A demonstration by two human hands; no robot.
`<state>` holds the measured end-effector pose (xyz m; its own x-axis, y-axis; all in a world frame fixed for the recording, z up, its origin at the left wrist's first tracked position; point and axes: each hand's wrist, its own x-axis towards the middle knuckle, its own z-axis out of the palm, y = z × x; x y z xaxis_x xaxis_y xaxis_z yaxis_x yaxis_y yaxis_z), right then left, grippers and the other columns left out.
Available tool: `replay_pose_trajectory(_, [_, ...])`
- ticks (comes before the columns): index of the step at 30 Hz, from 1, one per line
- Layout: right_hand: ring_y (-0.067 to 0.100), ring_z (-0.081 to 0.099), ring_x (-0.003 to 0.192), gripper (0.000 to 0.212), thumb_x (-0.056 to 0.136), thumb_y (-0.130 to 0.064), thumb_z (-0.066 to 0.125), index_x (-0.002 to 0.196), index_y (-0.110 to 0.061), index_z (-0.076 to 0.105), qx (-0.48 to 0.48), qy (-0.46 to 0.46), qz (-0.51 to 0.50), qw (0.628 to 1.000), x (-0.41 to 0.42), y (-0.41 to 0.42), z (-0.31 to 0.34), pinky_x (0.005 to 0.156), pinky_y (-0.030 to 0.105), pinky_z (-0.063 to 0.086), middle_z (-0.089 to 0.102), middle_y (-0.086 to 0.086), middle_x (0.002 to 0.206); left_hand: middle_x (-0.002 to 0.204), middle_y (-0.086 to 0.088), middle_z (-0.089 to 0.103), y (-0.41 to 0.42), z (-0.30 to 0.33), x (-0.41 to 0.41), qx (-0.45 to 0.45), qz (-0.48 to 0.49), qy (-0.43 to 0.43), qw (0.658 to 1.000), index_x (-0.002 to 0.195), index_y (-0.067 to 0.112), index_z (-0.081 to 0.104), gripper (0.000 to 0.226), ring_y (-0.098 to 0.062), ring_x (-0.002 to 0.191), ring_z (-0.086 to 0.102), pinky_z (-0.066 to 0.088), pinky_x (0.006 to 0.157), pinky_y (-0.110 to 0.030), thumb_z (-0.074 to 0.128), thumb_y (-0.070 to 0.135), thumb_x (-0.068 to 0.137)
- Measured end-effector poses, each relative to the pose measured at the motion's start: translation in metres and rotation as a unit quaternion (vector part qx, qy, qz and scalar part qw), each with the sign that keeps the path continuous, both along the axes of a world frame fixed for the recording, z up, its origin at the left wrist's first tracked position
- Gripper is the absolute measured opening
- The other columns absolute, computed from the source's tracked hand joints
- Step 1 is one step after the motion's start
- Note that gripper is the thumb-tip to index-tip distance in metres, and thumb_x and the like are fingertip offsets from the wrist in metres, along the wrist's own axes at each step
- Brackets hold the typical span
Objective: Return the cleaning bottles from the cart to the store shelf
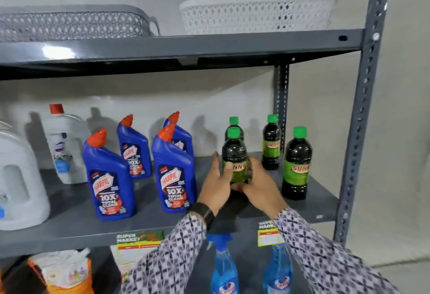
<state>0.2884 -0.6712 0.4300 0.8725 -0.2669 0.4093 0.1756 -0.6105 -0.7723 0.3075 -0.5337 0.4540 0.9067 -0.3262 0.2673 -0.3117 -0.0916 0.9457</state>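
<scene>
A dark green-capped bottle is being set upright on the shelf, clasped by both hands, right of the blue bottles; release comes next.

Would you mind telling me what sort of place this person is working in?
Most likely a supermarket's cleaning aisle. A grey metal shelf carries printed price tags reading "Super Market" on its front edge, and rows of identical blue cleaner bottles and green-capped dark bottles stand on it.

The picture is bright but a bit blurry. A white shine sits on the upper shelf edge at upper left. Bottle shadows fall on the back wall.
</scene>
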Motion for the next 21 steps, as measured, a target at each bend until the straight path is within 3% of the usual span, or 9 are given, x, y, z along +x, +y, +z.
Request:
replay_pose_trajectory(3, [0.022, 0.067, 0.117, 0.070, 0.078, -0.011, 0.086, 0.138, -0.019, 0.049, -0.005, 0.006, 0.001, 1.000, 0.001, -0.011, 0.001, 0.103, 0.042, 0.053, 0.071, 0.002, 0.126, 0.150, -0.007, 0.056, -0.008, -0.007, 0.018, -0.014, -0.025, 0.006, 1.000, 0.147, 0.032, 0.041, 0.043, -0.015, 0.130, 0.057, 0.040, 0.119, -0.036, 0.048, 0.023, 0.106])
replay_pose_trajectory(7, [0.014, 0.067, 0.115, 0.071, 0.083, -0.007, 0.080, 0.143, -0.024, 0.047, 0.010, -0.016, 0.022, 1.000, -0.012, -0.024, -0.005, 0.105, 0.039, 0.054, 0.071, -0.003, 0.125, 0.138, 0.001, 0.063, -0.012, -0.012, 0.010, 0.023, -0.051, -0.032, 0.998, 0.139, 0.033, 0.045, 0.048, 0.002, 0.119, 0.061, 0.042, 0.119, -0.037, 0.059, 0.010, 0.100])
replay_pose_trajectory(8, [0.011, 0.067, 0.115, 0.073, 0.083, -0.006, 0.080, 0.145, -0.025, 0.046, 0.010, -0.021, 0.030, 0.999, -0.016, -0.026, -0.007, 0.105, 0.037, 0.054, 0.071, -0.005, 0.125, 0.138, 0.002, 0.063, -0.012, -0.014, 0.007, 0.022, -0.051, -0.038, 0.998, 0.142, 0.029, 0.047, 0.050, 0.000, 0.121, 0.062, 0.042, 0.119, -0.038, 0.062, 0.009, 0.098])
replay_pose_trajectory(11, [0.005, 0.067, 0.116, 0.077, 0.084, -0.005, 0.078, 0.149, -0.029, 0.044, 0.018, -0.030, 0.053, 0.998, -0.026, -0.031, -0.014, 0.106, 0.035, 0.054, 0.072, -0.009, 0.124, 0.140, 0.005, 0.064, -0.009, -0.022, -0.001, 0.007, -0.041, -0.044, 0.998, 0.150, 0.025, 0.043, 0.062, -0.009, 0.130, 0.061, 0.044, 0.118, -0.043, 0.067, 0.010, 0.094])
replay_pose_trajectory(15, [-0.004, 0.065, 0.114, 0.077, 0.086, -0.007, 0.077, 0.149, -0.034, 0.042, 0.018, -0.041, 0.060, 0.997, -0.031, -0.026, -0.018, 0.106, 0.031, 0.053, 0.071, -0.016, 0.119, 0.133, 0.016, 0.063, -0.006, -0.027, -0.003, 0.012, -0.020, -0.054, 0.998, 0.141, 0.038, 0.043, 0.060, 0.002, 0.124, 0.062, 0.047, 0.115, -0.035, 0.065, 0.005, 0.095])
replay_pose_trajectory(17, [0.000, 0.067, 0.115, 0.078, 0.086, -0.007, 0.077, 0.150, -0.034, 0.041, 0.019, -0.047, 0.053, 0.997, -0.030, -0.025, -0.020, 0.107, 0.034, 0.053, 0.072, -0.013, 0.121, 0.132, 0.017, 0.062, -0.006, -0.026, -0.005, 0.012, -0.019, -0.054, 0.998, 0.142, 0.036, 0.043, 0.060, 0.005, 0.123, 0.061, 0.045, 0.116, -0.036, 0.064, 0.004, 0.095])
replay_pose_trajectory(21, [0.006, 0.068, 0.118, 0.077, 0.086, -0.011, 0.077, 0.150, -0.034, 0.041, 0.022, -0.035, 0.048, 0.998, -0.036, -0.017, -0.020, 0.108, 0.043, 0.054, 0.073, -0.010, 0.125, 0.140, 0.007, 0.060, -0.002, -0.019, -0.017, -0.004, -0.038, -0.045, 0.998, 0.154, 0.026, 0.037, 0.065, -0.005, 0.132, 0.057, 0.043, 0.119, -0.039, 0.062, 0.008, 0.098])
